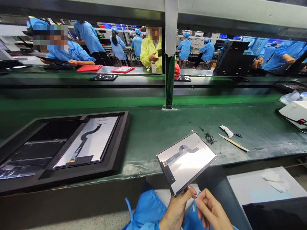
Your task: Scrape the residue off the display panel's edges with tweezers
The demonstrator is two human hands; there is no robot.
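Partly cropped: left hand, right hand grip panel.

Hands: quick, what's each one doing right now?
Left hand: closed on the panel, gripping its near edge.
Right hand: fingers pinched at the panel's near edge; whether it holds anything cannot be told.

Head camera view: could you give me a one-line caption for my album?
At a green workbench, the left hand holds up a display panel while the right hand pinches its lower edge.

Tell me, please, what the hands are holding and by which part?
The left hand grips the display panel by its near bottom edge; the right hand pinches a thin tool there.
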